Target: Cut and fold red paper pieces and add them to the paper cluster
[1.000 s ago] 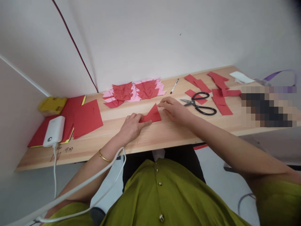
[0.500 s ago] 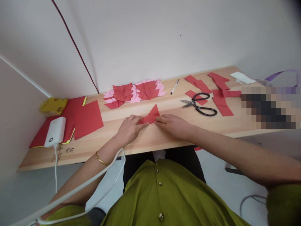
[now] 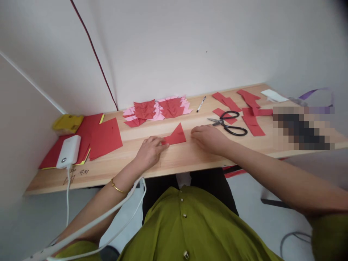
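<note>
A folded red paper (image 3: 178, 136), with one pointed corner standing up toward the wall, lies on the wooden table in front of me. My left hand (image 3: 151, 151) is closed on its left end, thumb and fingertips pinching the edge. Just right of the paper and apart from it, my right hand (image 3: 208, 139) rests low over the table, fingers bent and together with nothing visible in them. Its thumb is mostly hidden. Black-handled scissors (image 3: 223, 123) lie beyond the right hand, blades pointing left.
Folded red and pink papers (image 3: 157, 108) sit in rows near the wall. A pen (image 3: 201, 104) and red paper strips (image 3: 252, 121) lie to the right. Red sheets (image 3: 106, 139), a white power bank (image 3: 69, 151) with cable, and a yellow packet (image 3: 67, 124) are at left.
My right hand has let go of the paper's right end and shifted right, toward the scissors. My left hand keeps its hold. The view has tilted slightly.
</note>
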The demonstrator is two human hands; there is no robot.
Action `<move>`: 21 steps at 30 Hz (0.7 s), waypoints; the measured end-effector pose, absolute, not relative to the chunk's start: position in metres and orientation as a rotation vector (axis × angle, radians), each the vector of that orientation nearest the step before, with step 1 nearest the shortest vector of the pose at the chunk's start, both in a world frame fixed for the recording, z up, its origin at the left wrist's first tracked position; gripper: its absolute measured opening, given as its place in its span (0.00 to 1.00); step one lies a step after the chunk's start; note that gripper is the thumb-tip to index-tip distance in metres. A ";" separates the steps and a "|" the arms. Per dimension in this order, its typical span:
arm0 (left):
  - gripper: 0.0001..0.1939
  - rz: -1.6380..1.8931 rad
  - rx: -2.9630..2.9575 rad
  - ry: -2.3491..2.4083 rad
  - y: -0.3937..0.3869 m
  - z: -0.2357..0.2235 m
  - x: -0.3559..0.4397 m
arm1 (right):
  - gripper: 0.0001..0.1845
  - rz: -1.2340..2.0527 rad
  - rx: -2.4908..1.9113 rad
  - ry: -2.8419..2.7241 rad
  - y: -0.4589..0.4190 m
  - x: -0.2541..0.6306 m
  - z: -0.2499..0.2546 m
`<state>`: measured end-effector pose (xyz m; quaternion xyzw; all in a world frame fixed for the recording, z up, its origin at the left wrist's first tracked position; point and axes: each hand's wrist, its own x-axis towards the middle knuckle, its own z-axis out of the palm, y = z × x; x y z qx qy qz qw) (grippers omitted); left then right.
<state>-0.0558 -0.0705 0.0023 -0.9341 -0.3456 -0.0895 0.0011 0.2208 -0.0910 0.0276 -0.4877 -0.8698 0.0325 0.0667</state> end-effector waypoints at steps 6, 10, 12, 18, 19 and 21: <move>0.16 -0.295 -2.974 -1.086 -0.075 0.009 -0.049 | 0.05 0.433 -1.678 -2.297 -0.074 0.179 0.031; 0.17 -0.222 -2.973 -1.167 -0.095 0.016 -0.038 | 0.06 0.542 -1.769 -2.234 -0.072 0.159 0.018; 0.18 -0.202 -2.973 -1.193 -0.105 0.019 -0.031 | 0.07 0.555 -1.779 -2.204 -0.074 0.158 0.013; 0.17 -0.326 -3.058 -1.189 -0.110 0.018 -0.022 | 0.16 0.513 -1.789 -2.147 -0.074 0.166 0.012; 0.18 -0.350 -3.075 -1.156 -0.108 0.016 -0.022 | 0.16 0.507 -1.801 -2.140 -0.074 0.168 0.012; 0.19 -0.349 -3.109 -1.102 -0.104 0.013 -0.023 | 0.16 0.483 -1.808 -2.143 -0.073 0.169 0.013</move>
